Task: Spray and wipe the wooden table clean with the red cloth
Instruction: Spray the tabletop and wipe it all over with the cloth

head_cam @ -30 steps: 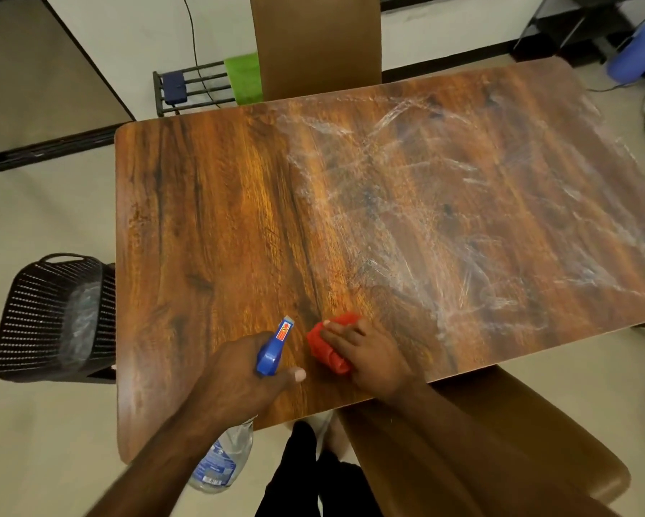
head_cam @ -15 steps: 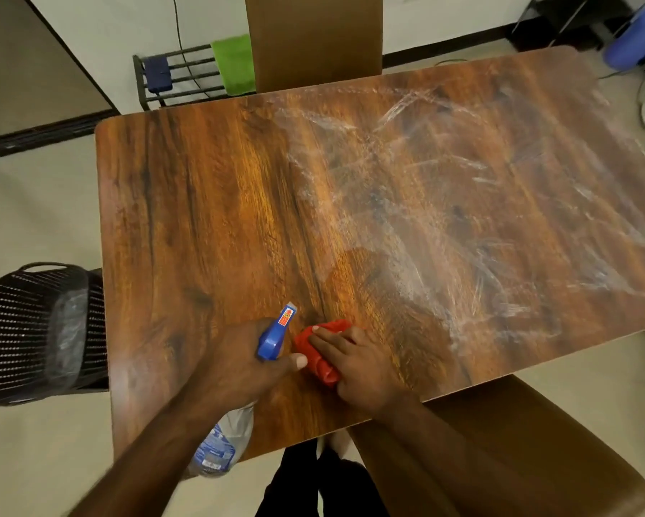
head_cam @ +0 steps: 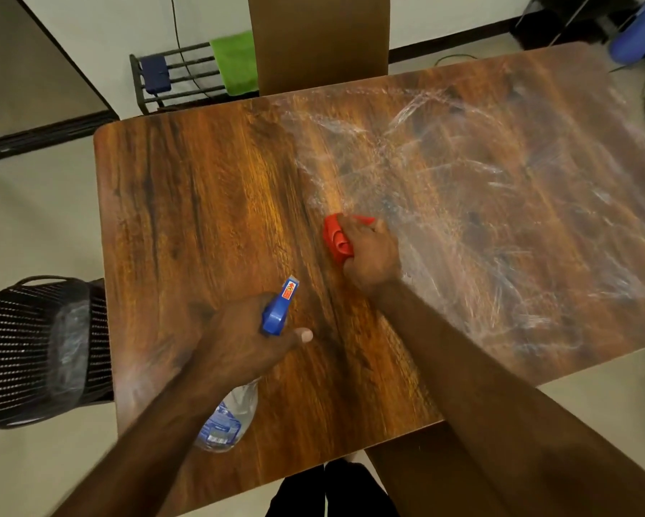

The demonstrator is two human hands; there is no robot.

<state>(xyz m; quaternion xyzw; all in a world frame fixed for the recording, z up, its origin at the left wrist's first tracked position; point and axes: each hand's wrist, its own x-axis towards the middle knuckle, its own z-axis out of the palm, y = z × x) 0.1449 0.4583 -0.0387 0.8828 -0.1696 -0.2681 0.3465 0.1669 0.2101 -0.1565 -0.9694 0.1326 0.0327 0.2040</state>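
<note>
I judge the table half done, right side streaked; my right hand grips red cloth, left hand grips spray bottle.

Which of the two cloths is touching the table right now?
The red cloth, gripped in the right hand on the wooden table. The green cloth hangs on the rack by the wall, off the table.

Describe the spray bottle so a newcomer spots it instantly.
Find the wooden table filling the view; over its near edge, the left hand grips the spray bottle. Its blue trigger head pokes out above the hand and its clear, blue-labelled body hangs below the wrist. Blue-and-clear sets it apart from its one neighbour, the red cloth in the right hand.
</note>
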